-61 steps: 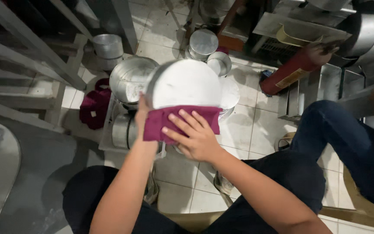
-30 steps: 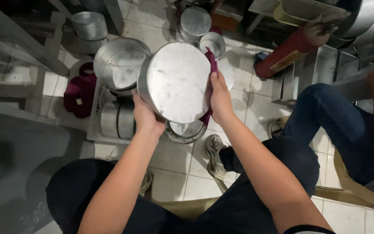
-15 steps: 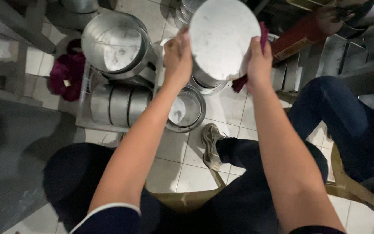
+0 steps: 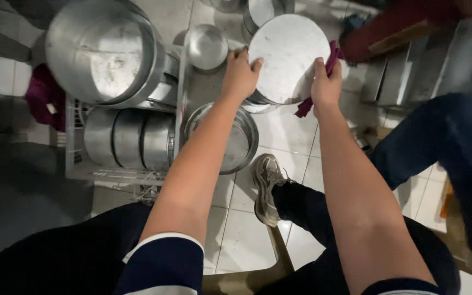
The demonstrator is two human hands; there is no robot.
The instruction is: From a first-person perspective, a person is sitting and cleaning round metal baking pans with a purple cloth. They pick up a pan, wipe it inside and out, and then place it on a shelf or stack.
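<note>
Round metal pan (image 4: 289, 54), flat base toward the camera, held above a stack of pans on the tiled floor between the left hand (image 4: 240, 74), fingers curled over its left rim, and the right hand (image 4: 325, 83), gripping its right rim and a maroon cloth (image 4: 313, 93).

The round metal pan (image 4: 289, 57) covers most of the stacked pans beneath it, and the right hand (image 4: 325, 84) hides much of the maroon cloth (image 4: 317, 87). The large steel pot (image 4: 102, 52) is cut off at the top edge; the left forearm hides part of the steel bowl (image 4: 236, 142) on the floor
</note>
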